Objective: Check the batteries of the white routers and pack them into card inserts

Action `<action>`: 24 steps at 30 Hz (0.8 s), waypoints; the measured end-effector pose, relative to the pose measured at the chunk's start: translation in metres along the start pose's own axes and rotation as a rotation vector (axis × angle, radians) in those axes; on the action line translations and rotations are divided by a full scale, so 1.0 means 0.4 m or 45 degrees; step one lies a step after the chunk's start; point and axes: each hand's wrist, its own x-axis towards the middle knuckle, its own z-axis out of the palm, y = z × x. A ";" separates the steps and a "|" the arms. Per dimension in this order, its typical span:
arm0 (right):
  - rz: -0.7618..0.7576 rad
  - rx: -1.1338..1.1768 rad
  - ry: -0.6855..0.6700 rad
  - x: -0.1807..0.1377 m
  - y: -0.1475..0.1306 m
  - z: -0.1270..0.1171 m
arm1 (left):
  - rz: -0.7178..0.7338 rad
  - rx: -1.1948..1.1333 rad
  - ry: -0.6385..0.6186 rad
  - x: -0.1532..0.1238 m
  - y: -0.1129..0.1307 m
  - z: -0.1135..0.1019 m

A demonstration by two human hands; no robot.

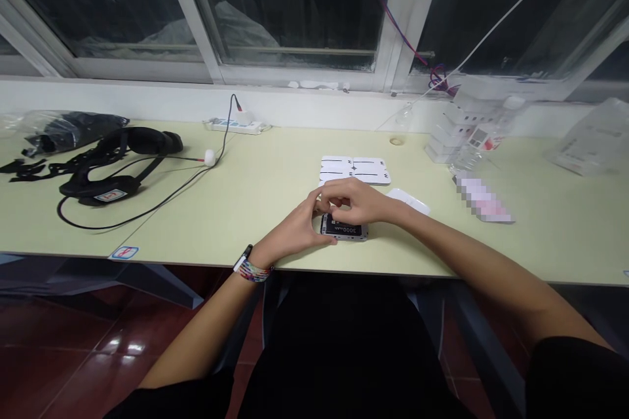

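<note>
A small flat electronic device (364,236) lies on the table close to its front edge, with a black battery (344,228) marked 3000mAh showing in it. My left hand (299,226) grips the device at its left side, thumb along the near edge. Curled over the far left part of the battery is my right hand (356,201), its fingers closed; what their tips hold, if anything, is hidden. Just beyond my right wrist lies a smooth white cover (409,200). Behind my hands sit white cards or flat boxes with black lines (371,170).
A black headset (108,186) with a cable lies on the left, near a power strip (236,126). At right are a pixelated phone-shaped object (484,200), a clear plastic bottle (474,147), stacked white boxes (447,134) and a plastic bag (597,137). Windows (304,6) rise behind.
</note>
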 end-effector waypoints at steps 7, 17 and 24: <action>0.089 -0.391 -0.145 -0.070 -0.021 0.021 | -0.123 0.045 -0.030 -0.006 0.003 -0.001; 0.249 -0.351 -0.116 -0.057 -0.066 -0.022 | -0.135 0.065 -0.015 -0.003 0.009 0.001; 0.471 -0.282 0.168 -0.175 -0.110 -0.093 | -0.094 0.130 -0.011 -0.003 -0.006 0.003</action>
